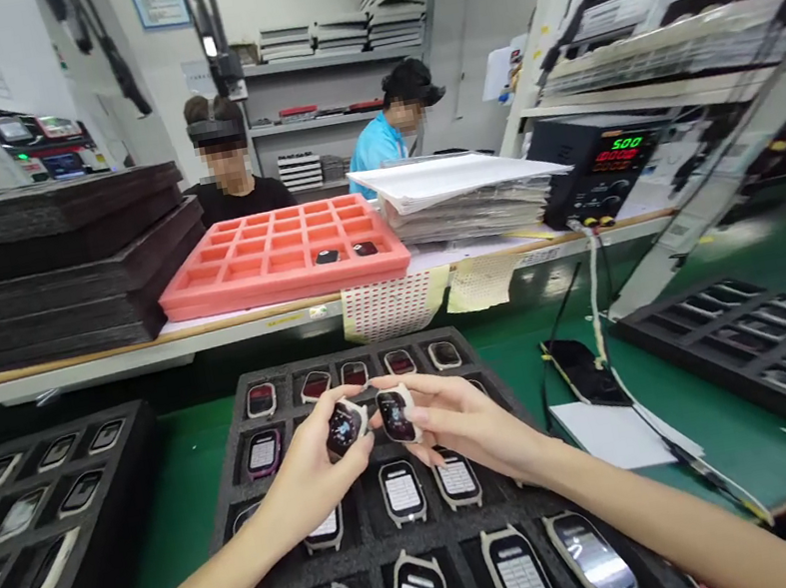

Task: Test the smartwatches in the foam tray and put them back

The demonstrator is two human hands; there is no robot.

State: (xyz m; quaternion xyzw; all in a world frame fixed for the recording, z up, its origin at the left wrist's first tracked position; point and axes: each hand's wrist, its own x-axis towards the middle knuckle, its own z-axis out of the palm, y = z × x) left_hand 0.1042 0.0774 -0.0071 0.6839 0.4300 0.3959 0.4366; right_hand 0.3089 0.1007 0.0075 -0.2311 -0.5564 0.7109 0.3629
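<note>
Head view: the left hand (321, 452) pinches a strapless watch (343, 429) between thumb and fingers, while the right hand (460, 412) pinches a second watch (395, 417) close beside it. Both are above a black foam tray (372, 349) holding more watches (402, 493), several with lit white screens.

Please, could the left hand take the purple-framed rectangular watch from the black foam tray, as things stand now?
Probably not immediately: the left hand already holds a pale-framed, dark-screened watch. Otherwise, the way looks free: the purple-framed watch lies nearby, uncovered.
</note>
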